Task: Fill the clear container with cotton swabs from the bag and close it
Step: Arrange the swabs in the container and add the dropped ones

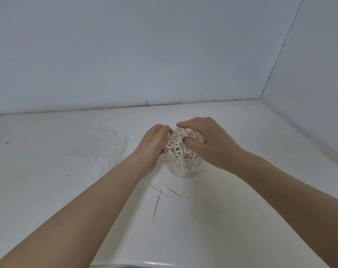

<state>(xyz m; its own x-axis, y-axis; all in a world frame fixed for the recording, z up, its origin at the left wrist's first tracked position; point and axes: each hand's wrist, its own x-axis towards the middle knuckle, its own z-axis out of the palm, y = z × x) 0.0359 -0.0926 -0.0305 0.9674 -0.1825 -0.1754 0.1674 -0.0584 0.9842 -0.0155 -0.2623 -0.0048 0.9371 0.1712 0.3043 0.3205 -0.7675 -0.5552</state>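
At frame centre, my left hand point(154, 144) and right hand point(206, 140), fingers curled, press cotton swabs point(178, 146) into the upright clear container point(181, 167); stray swabs point(158, 200) lie below, emptied bag point(98, 149) left on the desk point(241, 209).

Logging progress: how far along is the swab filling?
Mostly done: the clear container is heaped with cotton swabs; the bag lies flat. Both hands, left hand and right hand, are working the pile. Left: stray swabs on the table, closing; no lid visible.
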